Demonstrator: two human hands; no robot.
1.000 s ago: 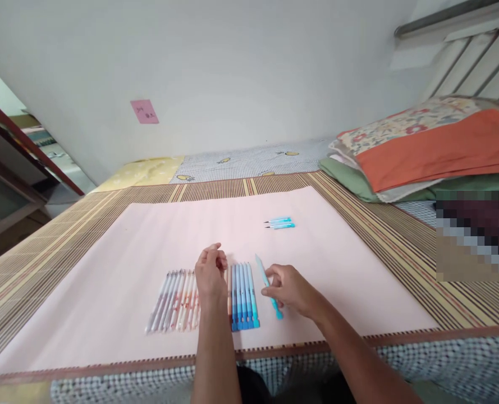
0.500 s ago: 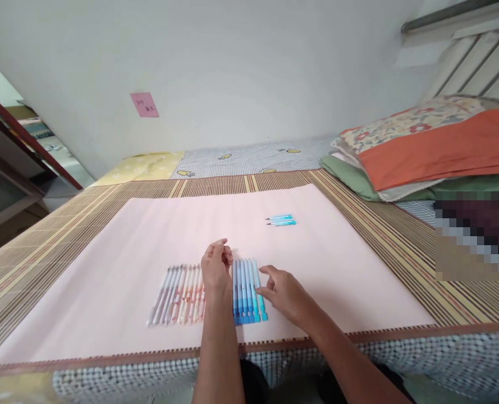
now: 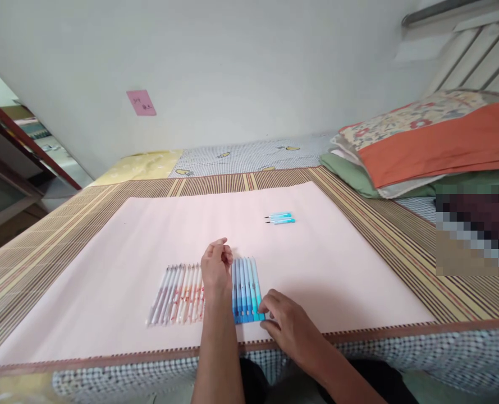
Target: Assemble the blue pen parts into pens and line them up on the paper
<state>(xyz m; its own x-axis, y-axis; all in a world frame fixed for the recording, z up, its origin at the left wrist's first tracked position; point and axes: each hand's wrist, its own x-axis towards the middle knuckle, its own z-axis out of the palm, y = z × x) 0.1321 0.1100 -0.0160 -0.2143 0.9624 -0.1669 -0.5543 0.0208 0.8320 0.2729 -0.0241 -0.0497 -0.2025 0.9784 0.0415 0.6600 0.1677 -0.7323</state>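
Note:
Side by side on a pale pink sheet [image 3: 182,230] lies a row of pens: greyish-mauve pens [image 3: 165,294], white pens with orange-red patterns [image 3: 188,294], and blue-to-turquoise pens [image 3: 245,289]. My left hand [image 3: 218,262] hovers over the middle of the row, fingers loosely bent, holding nothing I can see; its forearm hides part of the row. At the near end of the rightmost turquoise pen is my right hand [image 3: 285,320], thumb and forefinger apart around that end. Farther back lie a few turquoise pens [image 3: 282,219] with dark tips, pointing left.
A striped mat [image 3: 371,241] lies beneath the sheet. Folded bedding [image 3: 434,151] in orange, floral and green is piled at the right. Behind stands a white wall [image 3: 241,73] bearing a pink note [image 3: 141,102]. The mat's near edge [image 3: 148,354] runs along the front.
My right hand has slid nearer to me, from beside the middle of the turquoise pens to their near ends. My left hand has stayed in place.

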